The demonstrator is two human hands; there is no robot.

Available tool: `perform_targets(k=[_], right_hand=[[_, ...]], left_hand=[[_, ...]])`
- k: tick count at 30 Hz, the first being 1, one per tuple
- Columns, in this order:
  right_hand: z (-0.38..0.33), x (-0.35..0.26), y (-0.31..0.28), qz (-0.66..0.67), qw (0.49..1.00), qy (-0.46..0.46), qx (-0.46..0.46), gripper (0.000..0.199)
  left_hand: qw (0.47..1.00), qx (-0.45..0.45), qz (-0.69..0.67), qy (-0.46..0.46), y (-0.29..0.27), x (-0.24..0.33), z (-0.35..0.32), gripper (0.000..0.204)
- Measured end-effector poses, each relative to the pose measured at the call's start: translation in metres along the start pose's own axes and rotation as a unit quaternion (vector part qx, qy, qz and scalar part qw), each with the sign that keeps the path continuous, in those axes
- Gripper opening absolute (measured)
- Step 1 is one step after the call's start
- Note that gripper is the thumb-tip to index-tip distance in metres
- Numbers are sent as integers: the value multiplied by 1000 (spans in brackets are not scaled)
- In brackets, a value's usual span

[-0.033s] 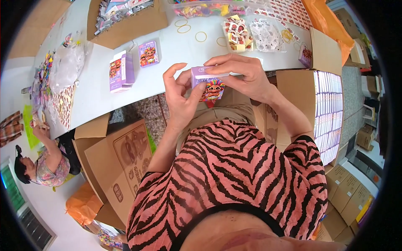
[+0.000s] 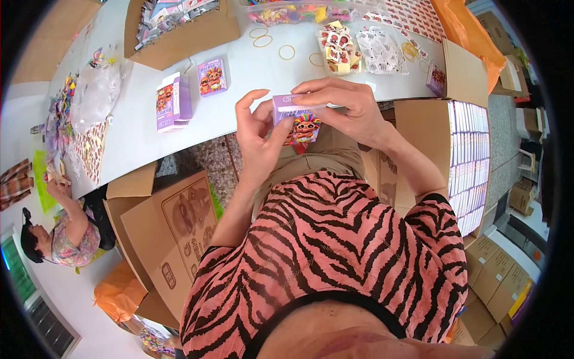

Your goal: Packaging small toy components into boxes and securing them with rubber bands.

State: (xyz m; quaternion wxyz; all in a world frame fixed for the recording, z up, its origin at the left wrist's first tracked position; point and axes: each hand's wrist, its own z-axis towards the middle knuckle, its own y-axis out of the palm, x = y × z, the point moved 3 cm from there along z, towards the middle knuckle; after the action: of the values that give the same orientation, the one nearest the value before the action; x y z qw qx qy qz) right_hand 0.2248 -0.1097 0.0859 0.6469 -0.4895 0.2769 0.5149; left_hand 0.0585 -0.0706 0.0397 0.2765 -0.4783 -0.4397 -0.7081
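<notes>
1. Pale tabletop [image 2: 131, 119] carries two other boxes [image 2: 212, 78] beyond the left grip [image 2: 263, 133], seemingly kept within reach.
2. Left grip pinches the box [image 2: 307, 127] above the lap [image 2: 329, 157], thumb on its front, apparently to steady it.
3. Right grip [image 2: 353, 110] holds the box's top end, probably to keep that edge controlled.
4. Box: purple, pale strip near the top, cartoon figures below, one with rainbow hair and sunglasses.

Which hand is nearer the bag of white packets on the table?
Right. The right hand, on the small purple box, is on the near side of the bag of white packets, not touching it; the left hand, holding the same box, is farther off, to the left.
</notes>
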Motion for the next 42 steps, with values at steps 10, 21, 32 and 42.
perform_targets(k=[10, 21, 32, 42], right_hand=[[7, 5, -9, 45, 986, 154, -36, 21], [16, -2, -13, 35, 986, 153, -50, 18], [17, 1, -8, -39, 987, 154, -18, 8], [11, 10, -5, -117, 988, -78, -56, 23]], left_hand=[[989, -29, 20, -143, 5, -28, -12, 35], [990, -26, 71, -117, 3, -26, -14, 40], [988, -20, 109, -111, 7, -22, -15, 38], [987, 10, 40, -155, 2, -16, -13, 34]])
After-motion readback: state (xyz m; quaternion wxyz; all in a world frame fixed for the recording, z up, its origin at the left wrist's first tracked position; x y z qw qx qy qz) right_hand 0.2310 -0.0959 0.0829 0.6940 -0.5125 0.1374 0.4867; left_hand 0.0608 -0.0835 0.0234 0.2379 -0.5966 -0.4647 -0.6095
